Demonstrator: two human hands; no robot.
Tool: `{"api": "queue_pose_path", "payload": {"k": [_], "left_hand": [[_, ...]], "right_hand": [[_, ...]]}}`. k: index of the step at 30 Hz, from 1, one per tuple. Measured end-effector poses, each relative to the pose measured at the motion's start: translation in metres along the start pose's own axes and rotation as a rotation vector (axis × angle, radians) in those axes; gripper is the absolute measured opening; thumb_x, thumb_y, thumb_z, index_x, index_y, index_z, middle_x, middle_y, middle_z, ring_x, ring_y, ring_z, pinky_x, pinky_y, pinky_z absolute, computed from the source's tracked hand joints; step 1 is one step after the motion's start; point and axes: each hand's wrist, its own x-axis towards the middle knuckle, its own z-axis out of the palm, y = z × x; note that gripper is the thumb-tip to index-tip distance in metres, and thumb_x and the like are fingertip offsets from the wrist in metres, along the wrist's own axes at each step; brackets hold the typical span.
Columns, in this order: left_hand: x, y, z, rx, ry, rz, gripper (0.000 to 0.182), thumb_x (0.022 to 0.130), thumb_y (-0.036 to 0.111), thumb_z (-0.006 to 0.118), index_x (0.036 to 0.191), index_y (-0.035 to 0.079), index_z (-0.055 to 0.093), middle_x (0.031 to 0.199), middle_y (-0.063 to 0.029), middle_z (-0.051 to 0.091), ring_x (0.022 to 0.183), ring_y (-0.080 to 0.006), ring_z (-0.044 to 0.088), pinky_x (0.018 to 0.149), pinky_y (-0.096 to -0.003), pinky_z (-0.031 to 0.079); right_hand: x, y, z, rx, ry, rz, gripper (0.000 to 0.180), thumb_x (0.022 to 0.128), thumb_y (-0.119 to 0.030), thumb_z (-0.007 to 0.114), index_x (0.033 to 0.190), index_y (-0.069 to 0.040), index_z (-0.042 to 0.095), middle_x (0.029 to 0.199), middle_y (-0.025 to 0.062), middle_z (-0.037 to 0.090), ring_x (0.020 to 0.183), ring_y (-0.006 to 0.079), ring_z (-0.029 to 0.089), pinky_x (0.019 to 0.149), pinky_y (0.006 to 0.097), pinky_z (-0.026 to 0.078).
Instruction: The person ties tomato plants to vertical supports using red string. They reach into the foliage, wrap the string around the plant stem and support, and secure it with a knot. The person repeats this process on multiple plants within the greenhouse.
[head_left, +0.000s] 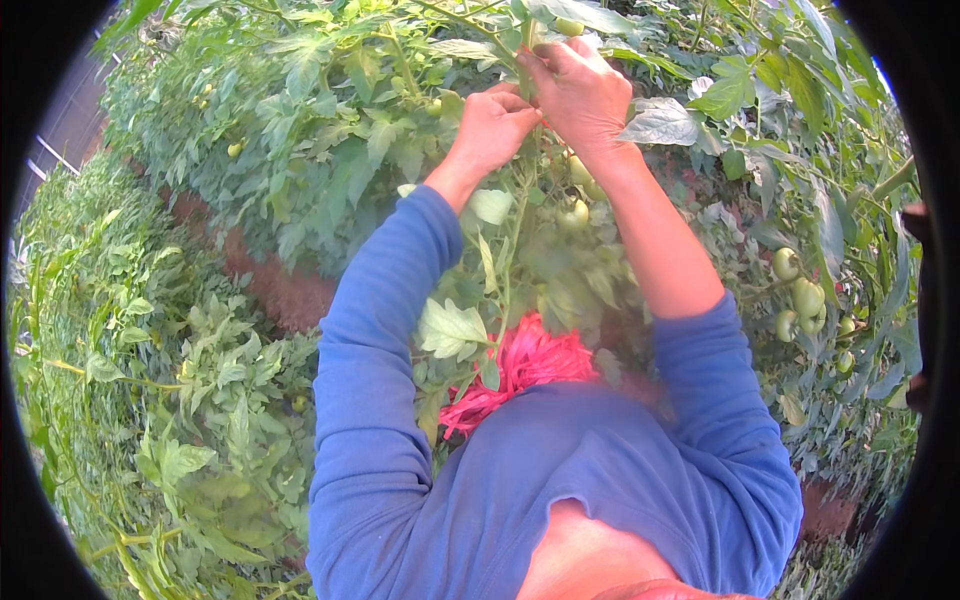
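Note:
At the top centre, my left hand (495, 124) and my right hand (581, 97) are close together around an upright tomato stem (527, 82). My left thumb and fingers are pinched together at the stem's near side. My right fingers are bent against it a little higher up. Bits of a thin red plastic strip (546, 124) show at the fingertips of both hands; most of it is hidden by them. Below my right wrist hang several green tomatoes (574, 215). A bundle of pinkish-red strips (536, 356) is at my waist, in front of the blue shirt (585, 442).
Dense tomato foliage (300, 157) surrounds my arms. More green tomatoes (808, 298) hang in a cluster at the right. Bare brown soil (281, 292) runs between the plant rows at the left. A leafy shoot (510, 255) rises between my forearms.

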Motion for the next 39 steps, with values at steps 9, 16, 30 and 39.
{"api": "queue_pose_path", "payload": {"k": [9,16,30,39], "left_hand": [[0.003,-0.004,-0.001,-0.032,-0.008,0.038,0.018,0.080,0.011,0.073,0.079,-0.008,0.073,0.098,-0.0101,0.070,0.083,-0.0155,0.063,0.072,-0.0313,0.049],[-0.003,-0.003,0.007,-0.050,-0.004,0.047,0.015,0.080,0.009,0.075,0.073,-0.004,0.072,0.096,-0.0066,0.068,0.081,-0.0127,0.061,0.070,-0.0295,0.049],[-0.012,0.014,0.015,-0.087,-0.001,-0.044,0.019,0.081,0.010,0.075,0.072,-0.007,0.069,0.102,-0.0072,0.070,0.084,-0.0141,0.062,0.073,-0.0298,0.050],[-0.009,0.015,0.010,-0.026,-0.062,0.007,0.016,0.082,0.010,0.073,0.090,-0.003,0.077,0.101,-0.0035,0.071,0.092,-0.0112,0.064,0.082,-0.0249,0.049]], "right_hand": [[-0.009,0.009,0.013,0.822,-0.181,0.414,0.013,0.096,-0.016,0.065,0.096,-0.003,0.066,0.068,0.0005,0.061,0.058,0.0086,0.058,0.054,0.0268,0.047],[-0.013,0.006,-0.011,1.320,-0.194,0.440,0.017,0.099,-0.013,0.060,0.109,0.001,0.060,0.071,0.0020,0.061,0.056,0.0067,0.054,0.050,0.0220,0.041],[-0.019,0.018,-0.022,1.759,-0.338,0.696,0.017,0.103,-0.014,0.048,0.110,-0.001,0.056,0.092,0.0121,0.065,0.070,0.0161,0.059,0.056,0.0298,0.046],[-0.026,0.024,-0.040,1.559,-0.158,0.816,0.016,0.092,-0.018,0.071,0.095,-0.002,0.066,0.063,-0.0041,0.055,0.045,0.0035,0.043,0.040,0.0209,0.031]]}}
